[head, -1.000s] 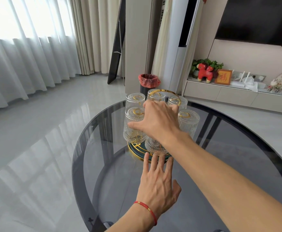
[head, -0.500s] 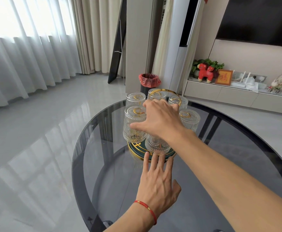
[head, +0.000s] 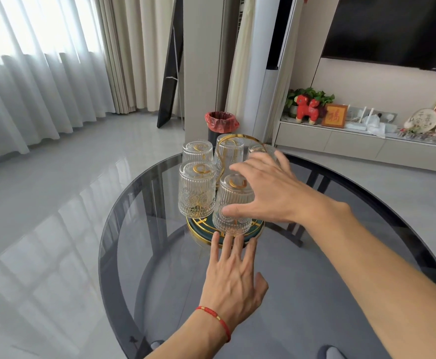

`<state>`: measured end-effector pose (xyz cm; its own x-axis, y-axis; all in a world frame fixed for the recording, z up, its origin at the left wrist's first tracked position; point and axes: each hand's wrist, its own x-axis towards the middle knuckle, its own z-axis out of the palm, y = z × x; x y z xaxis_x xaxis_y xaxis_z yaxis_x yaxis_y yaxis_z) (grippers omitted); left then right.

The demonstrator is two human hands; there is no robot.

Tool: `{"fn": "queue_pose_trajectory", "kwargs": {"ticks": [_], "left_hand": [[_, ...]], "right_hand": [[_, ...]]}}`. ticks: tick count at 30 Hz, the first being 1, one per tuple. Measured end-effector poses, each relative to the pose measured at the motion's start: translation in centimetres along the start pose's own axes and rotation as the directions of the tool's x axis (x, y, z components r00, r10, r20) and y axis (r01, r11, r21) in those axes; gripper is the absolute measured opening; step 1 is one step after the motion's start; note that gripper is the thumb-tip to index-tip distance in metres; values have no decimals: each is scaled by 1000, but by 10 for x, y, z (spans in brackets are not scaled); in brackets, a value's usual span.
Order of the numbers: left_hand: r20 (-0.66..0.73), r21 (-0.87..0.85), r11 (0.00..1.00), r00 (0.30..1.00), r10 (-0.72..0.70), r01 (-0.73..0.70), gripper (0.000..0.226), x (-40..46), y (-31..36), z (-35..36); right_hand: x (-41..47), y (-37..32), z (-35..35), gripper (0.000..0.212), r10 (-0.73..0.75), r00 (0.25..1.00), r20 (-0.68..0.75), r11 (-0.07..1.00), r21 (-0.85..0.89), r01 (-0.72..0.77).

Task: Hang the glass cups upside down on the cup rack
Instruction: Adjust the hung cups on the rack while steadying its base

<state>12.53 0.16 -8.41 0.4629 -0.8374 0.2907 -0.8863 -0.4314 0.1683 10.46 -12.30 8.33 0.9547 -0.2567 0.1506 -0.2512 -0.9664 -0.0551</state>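
Several ribbed glass cups hang upside down on a cup rack with a gold and dark green round base (head: 199, 230) and a gold loop handle (head: 238, 137). The front cup (head: 233, 203) is nearest me, with a left cup (head: 197, 193) beside it and more behind. My right hand (head: 268, 193) hovers to the right of the front cup with fingers spread and only the thumb tip against the cup's lower wall; it hides part of the right-hand cups. My left hand (head: 233, 275) lies flat on the table, fingertips at the base's front edge.
The rack stands near the middle of a round smoked-glass table (head: 113, 229). Beyond the table are a bin with a red liner (head: 221, 123), a low TV cabinet (head: 341, 141) with ornaments at right, and curtains at left.
My right hand has come off the top of the front cup and slid to the right, uncovering it. My left hand has stayed flat in place.
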Motion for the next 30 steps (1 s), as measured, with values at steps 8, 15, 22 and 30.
{"fn": "queue_pose_trajectory", "kwargs": {"ticks": [8, 15, 22, 30], "left_hand": [[-5, -1, 1000, 1000, 1, -1, 70, 0, 0, 1], [-18, 5, 1000, 1000, 6, -6, 71, 0, 1, 1], [-4, 16, 1000, 1000, 0, 0, 73, 0, 0, 1], [-1, 12, 1000, 1000, 2, -2, 72, 0, 0, 0]], "right_hand": [[1, 6, -5, 77, 38, 999, 3, 990, 136, -38], [-3, 6, -8, 73, -5, 1000, -4, 992, 124, 5], [-6, 3, -9, 74, -46, 999, -23, 997, 58, 48], [-8, 1, -5, 76, -85, 996, -32, 994, 67, 87]]}}
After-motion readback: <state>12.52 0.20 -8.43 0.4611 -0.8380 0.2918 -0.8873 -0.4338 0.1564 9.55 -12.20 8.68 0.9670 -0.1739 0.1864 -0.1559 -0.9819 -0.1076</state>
